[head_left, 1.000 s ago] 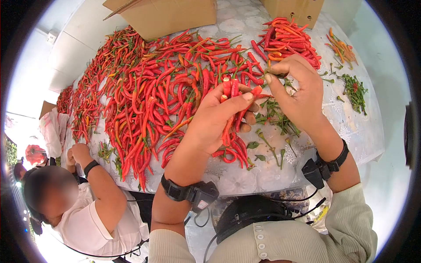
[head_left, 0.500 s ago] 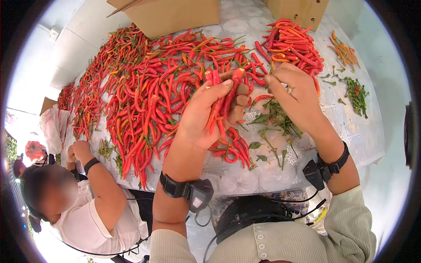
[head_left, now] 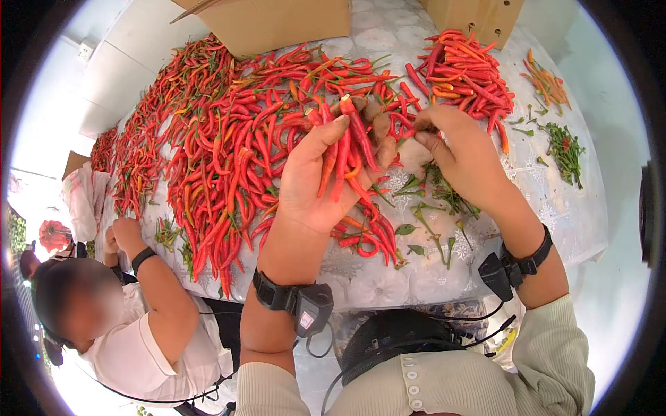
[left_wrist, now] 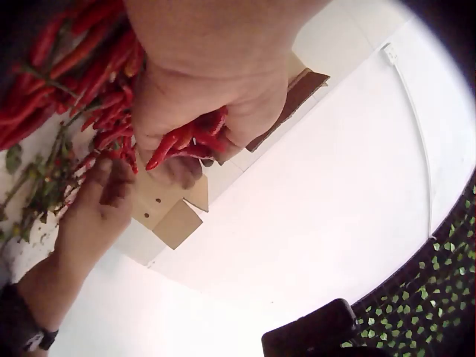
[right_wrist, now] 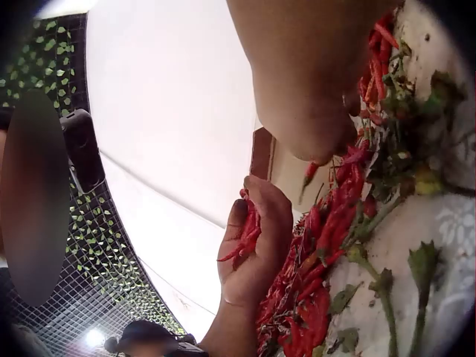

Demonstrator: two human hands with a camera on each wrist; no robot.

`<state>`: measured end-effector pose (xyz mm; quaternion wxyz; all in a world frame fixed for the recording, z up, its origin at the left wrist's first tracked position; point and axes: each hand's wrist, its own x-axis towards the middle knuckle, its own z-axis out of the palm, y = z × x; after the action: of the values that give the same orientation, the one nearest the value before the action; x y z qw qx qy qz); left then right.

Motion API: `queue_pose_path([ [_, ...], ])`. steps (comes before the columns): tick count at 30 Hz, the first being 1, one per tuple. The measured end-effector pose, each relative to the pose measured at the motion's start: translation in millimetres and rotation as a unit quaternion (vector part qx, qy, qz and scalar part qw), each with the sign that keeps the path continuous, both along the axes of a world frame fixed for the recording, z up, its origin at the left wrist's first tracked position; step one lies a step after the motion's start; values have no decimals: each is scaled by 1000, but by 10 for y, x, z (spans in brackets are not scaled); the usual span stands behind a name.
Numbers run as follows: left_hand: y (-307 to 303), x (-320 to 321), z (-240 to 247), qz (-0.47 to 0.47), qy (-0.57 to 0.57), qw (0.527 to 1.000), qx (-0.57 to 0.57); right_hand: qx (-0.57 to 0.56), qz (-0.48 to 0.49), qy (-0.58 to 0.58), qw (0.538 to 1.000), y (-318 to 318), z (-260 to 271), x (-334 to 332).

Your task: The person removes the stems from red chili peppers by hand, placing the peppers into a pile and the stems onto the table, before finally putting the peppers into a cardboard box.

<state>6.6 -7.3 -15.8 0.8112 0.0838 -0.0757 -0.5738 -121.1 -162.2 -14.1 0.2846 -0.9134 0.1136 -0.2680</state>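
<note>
Several red chilies (head_left: 341,156), with their pale cut ends upward, lie in my left hand (head_left: 309,173), its thumb over them and its fingers behind. The left wrist view shows the same red bunch (left_wrist: 182,141) between thumb and fingers. To the right, my right hand (head_left: 472,156) has its thumb and fingers bent together, apart from the left hand. The right wrist view shows a red chili with a green stem (right_wrist: 309,177) at the right fingertips, pinched there. Loose green stems (head_left: 444,191) lie below the right hand.
A broad heap of red chilies (head_left: 229,152) covers the left and middle of the table. Another red pile (head_left: 472,76), orange chilies (head_left: 544,82) and green stems (head_left: 563,154) lie right. Cardboard boxes (head_left: 284,26) stand behind. Another person (head_left: 152,312) is at left.
My left hand has moved left with its chilies, away from the right hand. The right hand has left the bunch; the green piece earlier at its fingertips is gone from there.
</note>
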Motion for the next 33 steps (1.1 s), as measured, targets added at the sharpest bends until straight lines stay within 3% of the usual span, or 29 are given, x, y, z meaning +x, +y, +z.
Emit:
queue_pose_path([
  [3,-7,29,-33,4,-52,999,10,77,23,-91,993,4,0,1],
  [6,33,56,-50,-12,-63,997,50,60,38,-88,994,-3,59,-28],
  [9,45,53,-78,-31,-67,997,20,22,38,-159,986,-22,46,-1],
  [12,44,56,-60,-25,-76,996,44,212,39,-235,948,96,36,56],
  [18,20,-59,92,18,-156,975,157,203,66,-153,965,63,49,-59],
  [21,-14,-109,115,17,-167,967,191,229,86,-170,955,91,42,-52],
  [27,-11,-127,76,17,-208,968,142,416,82,-161,891,103,64,-46],
  [30,-17,-153,112,29,-222,962,154,389,67,-137,909,123,48,-33],
  [33,-6,-171,143,59,-233,954,182,377,72,-15,923,176,110,-63],
])
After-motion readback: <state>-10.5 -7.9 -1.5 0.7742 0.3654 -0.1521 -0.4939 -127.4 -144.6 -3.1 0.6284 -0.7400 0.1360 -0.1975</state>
